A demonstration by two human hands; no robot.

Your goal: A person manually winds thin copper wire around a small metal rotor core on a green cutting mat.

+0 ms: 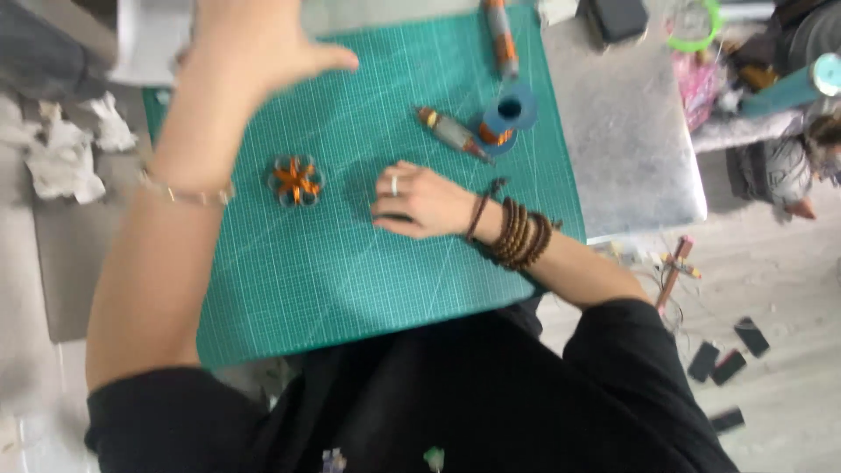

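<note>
Your right hand (419,201) rests flat, fingers together, on the green mat (350,271); left hand (263,44) hovers open. The wire flower (296,180) between them looks light, bendable (lift by its rim).

Near your fingers (385,188) you have no package, label, sign or lit screen. Well off to the right of them, down on the floor, lie four small dark flat rectangles (727,363) that could be phones or screens, all dark; it is too blurred to tell. Far beyond your fingers, at the worktop's back edge, sits a dark boxy thing (618,17), unclear whether a package.
</note>
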